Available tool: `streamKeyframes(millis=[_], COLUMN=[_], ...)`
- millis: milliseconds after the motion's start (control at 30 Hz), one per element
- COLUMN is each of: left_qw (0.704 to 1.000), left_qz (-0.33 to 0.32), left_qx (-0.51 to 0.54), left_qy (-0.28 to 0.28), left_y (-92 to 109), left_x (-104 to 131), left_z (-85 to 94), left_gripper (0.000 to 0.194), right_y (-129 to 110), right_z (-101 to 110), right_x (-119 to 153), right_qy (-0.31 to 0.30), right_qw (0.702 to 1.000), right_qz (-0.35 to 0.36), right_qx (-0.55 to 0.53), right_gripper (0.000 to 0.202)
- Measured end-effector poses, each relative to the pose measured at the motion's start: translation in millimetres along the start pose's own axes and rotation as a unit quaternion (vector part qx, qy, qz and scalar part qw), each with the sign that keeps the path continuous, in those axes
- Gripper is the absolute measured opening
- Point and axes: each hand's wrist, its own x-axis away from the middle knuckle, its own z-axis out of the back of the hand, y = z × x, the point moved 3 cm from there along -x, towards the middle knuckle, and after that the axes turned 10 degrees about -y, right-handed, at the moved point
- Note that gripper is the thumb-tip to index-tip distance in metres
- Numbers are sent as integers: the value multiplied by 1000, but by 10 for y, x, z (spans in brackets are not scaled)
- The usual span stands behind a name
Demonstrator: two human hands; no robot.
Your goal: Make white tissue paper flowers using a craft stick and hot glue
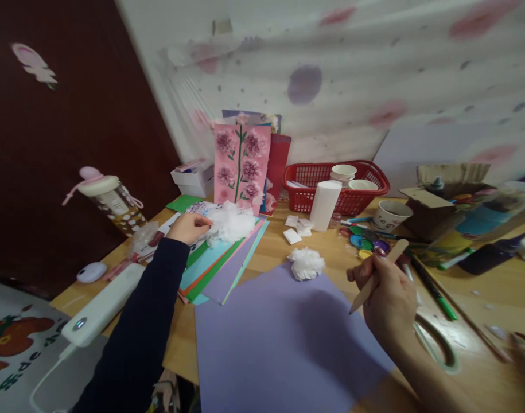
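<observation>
Right hand grips a stick, left hand pinches tissue, the red basket holding cups.

Open room over the purple sheet's middle
A puff sits at its far edge; beyond, roll and basket block the way.

Moderate indoor light, apparently from the right, was noted, with a soft shadow beside the right hand on the purple sheet, glare on the tabletop, a dim door, and stretched, blurred edges in the head view.
</observation>
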Motion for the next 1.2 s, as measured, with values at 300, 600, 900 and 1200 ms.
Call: streamKeyframes(millis=[300,600,900,1200], left_qw=[959,804,826,832], left_qz=[-71,-162,-68,-111], left_qx=[217,444,436,435], left_qy=[-168,-361,-351,-326], left_y=[471,1173,1177,1169], left_x=[263,770,867,873], left_z=[-96,-921,-1119,-1072], left_gripper=[21,18,23,23], right_y=[34,54,42,57], right_z=[-63,-231,-258,-168], right_x=[41,122,169,162], right_qy=[-30,-157,-178,-88], right_qw=[999,980,981,995], right_qz=[-6,29,9,1], right_qx=[7,114,80,56], right_gripper=[46,53,48,49])
